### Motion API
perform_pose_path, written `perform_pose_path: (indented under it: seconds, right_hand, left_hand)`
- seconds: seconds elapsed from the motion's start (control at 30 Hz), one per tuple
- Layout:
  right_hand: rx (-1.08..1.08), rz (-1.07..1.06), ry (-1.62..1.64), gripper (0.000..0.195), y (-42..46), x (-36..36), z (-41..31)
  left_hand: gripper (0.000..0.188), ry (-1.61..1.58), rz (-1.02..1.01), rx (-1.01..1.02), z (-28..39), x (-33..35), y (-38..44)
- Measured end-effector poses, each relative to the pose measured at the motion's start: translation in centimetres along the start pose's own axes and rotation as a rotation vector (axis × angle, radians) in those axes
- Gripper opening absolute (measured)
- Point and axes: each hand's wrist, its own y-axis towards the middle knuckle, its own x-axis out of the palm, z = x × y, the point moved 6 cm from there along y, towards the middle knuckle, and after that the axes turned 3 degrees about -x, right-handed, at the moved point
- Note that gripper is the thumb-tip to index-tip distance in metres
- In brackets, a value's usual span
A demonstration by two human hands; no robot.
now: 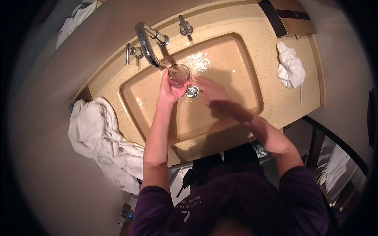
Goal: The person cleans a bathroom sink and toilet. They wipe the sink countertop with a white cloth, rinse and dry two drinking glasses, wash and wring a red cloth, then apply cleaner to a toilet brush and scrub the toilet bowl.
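Observation:
My left hand [172, 93] holds a clear drinking glass [179, 77] from below, over the beige rectangular sink [224, 59]. Water from the curved chrome faucet [145, 44] runs into the glass, whose open rim faces up towards me. Blurred, my right hand [213, 91] is just right of the glass, with its fingers pointing at it. Whether those fingers touch the glass or hold anything, I cannot tell. Under the hands lies the round metal drain [192, 91], and wet glints show on the basin floor.
Two chrome handles flank the faucet, a left handle [134, 53] and a right handle [185, 27]. White towels [97, 132] hang over the counter's left end. A crumpled white cloth [291, 66] lies on the speckled counter [265, 82] at right, before a brown box [292, 19].

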Motion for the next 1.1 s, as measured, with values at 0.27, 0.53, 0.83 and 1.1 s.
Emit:
perform_pose_path:
  seconds: [0.27,0.53,0.83,1.1]
  right_hand:
    - [0.187,-0.011,0.135,0.038,-7.0,1.0,3.9]
    - [0.162,-0.087,0.113,0.036,-7.9,0.8,3.5]
    - [0.169,-0.167,0.146,0.039,-10.7,2.6,4.2]
    - [0.530,-0.238,0.413,0.028,-10.2,4.8,5.3]
  left_hand:
    - [0.060,0.024,-0.046,0.177,0.5,-0.4,-3.1]
    - [0.053,0.126,-0.181,0.289,1.5,1.8,-2.7]
    - [0.060,0.595,-0.063,0.644,1.1,4.8,-2.6]
    - [0.112,1.430,0.358,1.218,-2.2,4.2,-13.9]
